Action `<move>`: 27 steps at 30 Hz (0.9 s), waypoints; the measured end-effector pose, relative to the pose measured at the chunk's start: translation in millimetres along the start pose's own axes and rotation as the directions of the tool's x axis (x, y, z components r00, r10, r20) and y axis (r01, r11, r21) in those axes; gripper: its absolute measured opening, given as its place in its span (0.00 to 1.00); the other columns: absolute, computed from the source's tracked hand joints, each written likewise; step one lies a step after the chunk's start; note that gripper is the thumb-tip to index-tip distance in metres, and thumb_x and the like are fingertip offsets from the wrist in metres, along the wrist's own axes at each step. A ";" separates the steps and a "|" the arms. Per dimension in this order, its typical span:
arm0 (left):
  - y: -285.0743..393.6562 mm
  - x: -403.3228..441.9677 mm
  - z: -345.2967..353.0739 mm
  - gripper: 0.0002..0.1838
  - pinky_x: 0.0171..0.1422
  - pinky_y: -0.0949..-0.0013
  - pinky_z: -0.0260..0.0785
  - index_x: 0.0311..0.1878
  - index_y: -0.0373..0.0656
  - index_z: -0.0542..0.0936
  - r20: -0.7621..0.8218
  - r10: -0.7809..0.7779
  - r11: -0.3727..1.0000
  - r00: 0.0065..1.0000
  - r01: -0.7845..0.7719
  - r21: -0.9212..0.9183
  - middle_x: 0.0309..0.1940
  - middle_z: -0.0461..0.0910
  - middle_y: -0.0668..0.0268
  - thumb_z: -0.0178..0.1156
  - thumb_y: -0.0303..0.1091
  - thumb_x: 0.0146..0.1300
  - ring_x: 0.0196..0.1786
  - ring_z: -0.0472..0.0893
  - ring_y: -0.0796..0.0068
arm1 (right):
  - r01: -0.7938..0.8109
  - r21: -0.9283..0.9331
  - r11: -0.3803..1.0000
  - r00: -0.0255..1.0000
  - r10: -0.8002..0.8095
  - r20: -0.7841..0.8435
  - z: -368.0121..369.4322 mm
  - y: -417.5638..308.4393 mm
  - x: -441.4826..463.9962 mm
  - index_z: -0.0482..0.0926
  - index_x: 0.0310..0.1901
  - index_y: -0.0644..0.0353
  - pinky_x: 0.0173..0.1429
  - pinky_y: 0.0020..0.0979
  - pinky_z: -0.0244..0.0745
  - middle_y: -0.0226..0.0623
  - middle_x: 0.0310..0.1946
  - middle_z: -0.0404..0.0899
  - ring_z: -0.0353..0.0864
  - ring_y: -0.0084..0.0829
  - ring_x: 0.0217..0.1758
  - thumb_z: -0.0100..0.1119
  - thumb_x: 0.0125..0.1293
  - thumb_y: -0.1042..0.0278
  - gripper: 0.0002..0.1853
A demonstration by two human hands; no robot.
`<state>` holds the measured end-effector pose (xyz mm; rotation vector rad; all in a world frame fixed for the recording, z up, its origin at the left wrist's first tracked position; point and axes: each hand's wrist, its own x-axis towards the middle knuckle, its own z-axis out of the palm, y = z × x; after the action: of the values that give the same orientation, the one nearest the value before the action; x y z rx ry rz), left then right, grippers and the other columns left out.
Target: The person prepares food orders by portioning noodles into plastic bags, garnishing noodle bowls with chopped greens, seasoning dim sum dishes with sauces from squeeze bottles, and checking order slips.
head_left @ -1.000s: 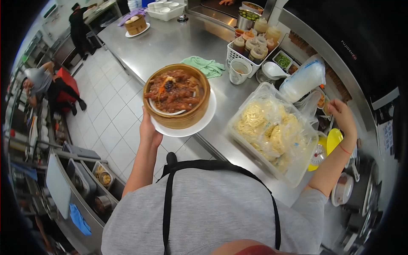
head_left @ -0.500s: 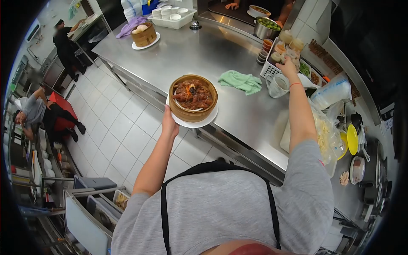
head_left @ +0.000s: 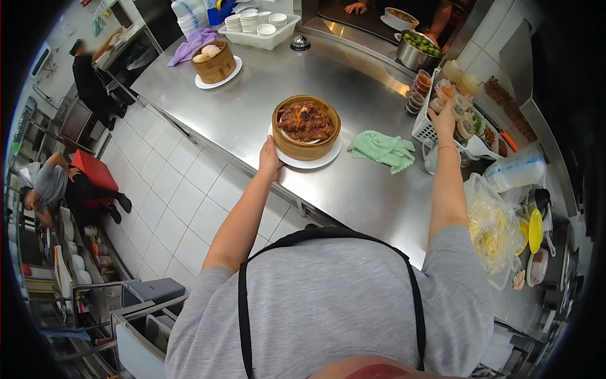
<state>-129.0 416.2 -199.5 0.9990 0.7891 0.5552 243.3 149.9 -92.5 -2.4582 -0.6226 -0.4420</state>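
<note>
My left hand (head_left: pixel 269 158) grips the edge of a white plate (head_left: pixel 328 158), which carries a round bamboo steamer (head_left: pixel 306 146) of reddish-brown food (head_left: pixel 309 120). Plate and steamer are at the front edge of the steel counter (head_left: pixel 353 76). My right hand (head_left: pixel 444 118) reaches to a white basket (head_left: pixel 424 129) of squeeze bottles, its fingers closed at the bottles (head_left: pixel 462 104); what they hold, if anything, is too small to make out. A green cloth (head_left: pixel 384 150) lies between the plate and the basket.
Farther back stand another steamer (head_left: pixel 215 66) on a plate, a bell (head_left: pixel 300 43) and a tray of small cups (head_left: pixel 265 39). Bagged noodles (head_left: pixel 492 234) are at the right. One person stands far left, one sits on red; another's hands show behind the counter.
My left hand has moved the plate and steamer forward over the counter. My right hand has gone from beside the noodle container to the bottle basket. The view has shifted.
</note>
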 end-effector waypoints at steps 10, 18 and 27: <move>66.6 66.9 -38.1 0.33 0.28 0.74 0.72 0.38 0.36 0.74 0.225 -0.317 0.806 0.921 0.137 0.576 0.23 0.74 0.62 0.35 0.61 0.64 0.24 0.79 0.72 | 0.430 0.473 0.769 0.842 -0.154 -0.517 -72.0 -53.4 44.4 0.60 0.52 0.68 0.54 0.30 0.66 0.44 0.49 0.68 0.70 0.31 0.50 0.69 0.48 0.65 0.34; 128.2 171.0 -160.1 0.23 0.33 0.66 0.74 0.55 0.41 0.60 -0.122 0.059 0.978 0.991 -0.033 0.205 0.40 0.72 0.58 0.48 0.44 0.63 0.36 0.77 0.65 | 0.197 0.481 0.854 0.914 -0.338 0.226 -30.8 -164.3 -0.7 0.70 0.47 0.60 0.49 0.28 0.68 0.38 0.39 0.76 0.74 0.27 0.44 0.70 0.44 0.58 0.29; 164.9 304.6 -227.7 0.18 0.40 0.58 0.76 0.51 0.28 0.58 -0.138 -0.064 0.998 0.988 0.060 -0.037 0.45 0.70 0.50 0.35 0.36 0.67 0.42 0.78 0.52 | 0.686 -0.285 0.669 0.547 -0.217 0.809 -1.3 -283.5 -36.5 0.74 0.44 0.51 0.43 0.36 0.68 0.31 0.35 0.76 0.76 0.35 0.43 0.72 0.31 0.63 0.31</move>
<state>-135.3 830.0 -221.7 0.9092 0.9286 0.5868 65.7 345.4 16.5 -3.0017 -1.7879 0.2658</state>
